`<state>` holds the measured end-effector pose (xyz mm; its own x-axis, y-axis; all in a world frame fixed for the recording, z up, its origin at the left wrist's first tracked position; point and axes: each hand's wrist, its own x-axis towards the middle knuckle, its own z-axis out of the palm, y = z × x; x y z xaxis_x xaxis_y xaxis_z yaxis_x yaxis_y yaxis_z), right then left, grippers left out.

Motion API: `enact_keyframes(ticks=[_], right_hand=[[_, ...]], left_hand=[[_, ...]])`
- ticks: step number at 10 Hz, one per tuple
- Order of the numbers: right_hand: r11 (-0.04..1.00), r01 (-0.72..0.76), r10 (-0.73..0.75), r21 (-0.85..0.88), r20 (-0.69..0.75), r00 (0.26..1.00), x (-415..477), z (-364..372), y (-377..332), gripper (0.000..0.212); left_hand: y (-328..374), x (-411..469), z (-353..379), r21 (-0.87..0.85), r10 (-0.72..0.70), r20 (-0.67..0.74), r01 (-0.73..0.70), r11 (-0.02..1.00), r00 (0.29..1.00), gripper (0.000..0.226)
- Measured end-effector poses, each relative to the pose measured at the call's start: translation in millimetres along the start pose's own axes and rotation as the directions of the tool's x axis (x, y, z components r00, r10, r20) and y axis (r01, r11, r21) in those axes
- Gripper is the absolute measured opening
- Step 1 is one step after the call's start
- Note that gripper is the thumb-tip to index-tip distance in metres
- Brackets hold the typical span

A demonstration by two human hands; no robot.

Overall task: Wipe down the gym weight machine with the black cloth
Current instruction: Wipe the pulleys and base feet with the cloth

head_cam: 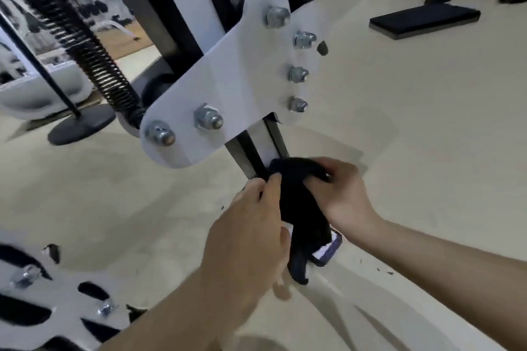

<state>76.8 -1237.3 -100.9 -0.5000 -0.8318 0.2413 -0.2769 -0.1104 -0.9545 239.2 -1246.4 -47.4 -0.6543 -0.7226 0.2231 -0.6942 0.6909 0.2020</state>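
The weight machine's white plate (228, 80) sits above a slanted bar (263, 137). The black cloth (299, 208) is wrapped around this bar, just below the plate. The left hand (251, 222) pinches the cloth's left edge. The right hand (339, 196) has its fingers curled over the cloth's top.

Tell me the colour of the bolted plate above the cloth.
White plate, seen in the head view.
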Motion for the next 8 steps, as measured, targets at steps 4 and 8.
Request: enact_keyframes(ticks=[4,8], right_hand=[[0.895,0.432,-0.379,-0.109,0.322,0.867,28,14,24,0.016],[0.867,0.493,-0.464,-0.065,0.251,0.849,15,18,107,0.024]], left_hand=[[26,14,-11,0.046,-0.11,-0.03,0.111,0.993,0.993,0.059],[45,25,45,0.462,-0.378,0.273,0.224,0.858,0.885,0.072]])
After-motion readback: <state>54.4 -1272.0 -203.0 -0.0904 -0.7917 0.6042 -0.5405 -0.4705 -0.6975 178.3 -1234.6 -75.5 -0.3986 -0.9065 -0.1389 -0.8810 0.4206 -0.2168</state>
